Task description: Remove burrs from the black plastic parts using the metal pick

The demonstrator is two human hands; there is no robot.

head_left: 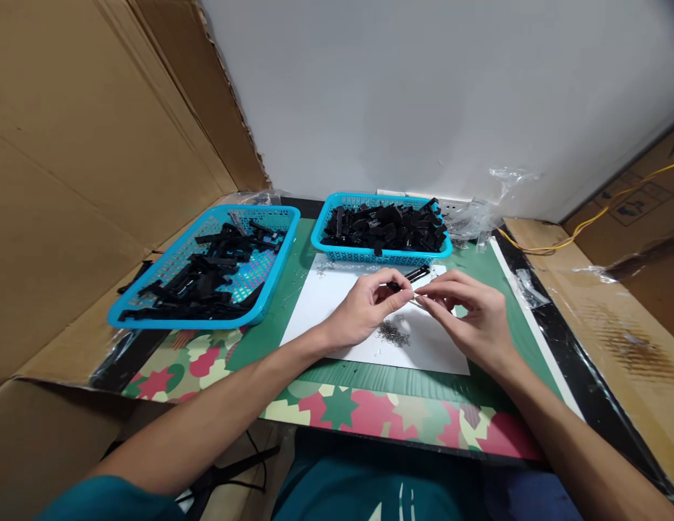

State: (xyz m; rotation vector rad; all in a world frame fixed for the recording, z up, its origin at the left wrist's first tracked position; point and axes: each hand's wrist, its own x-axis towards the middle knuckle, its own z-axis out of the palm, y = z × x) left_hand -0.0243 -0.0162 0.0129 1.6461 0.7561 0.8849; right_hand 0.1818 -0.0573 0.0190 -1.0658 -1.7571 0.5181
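Observation:
My left hand is closed around a slim black plastic part, whose far end sticks out past the fingers. My right hand meets it fingertip to fingertip, thumb and forefinger pinched together. A thin, light-coloured sliver shows by the touching fingertips, too small to name. Below the hands, a loose pile of tiny metal pieces, perhaps small springs or clips, lies on a white sheet. A few more tiny pieces are scattered near the sheet's upper left corner.
Two blue plastic baskets hold black plastic parts: one at the left, one at the back. Green and patterned sheets cover the table. Clear plastic wrap, a yellow cable and cardboard surround it.

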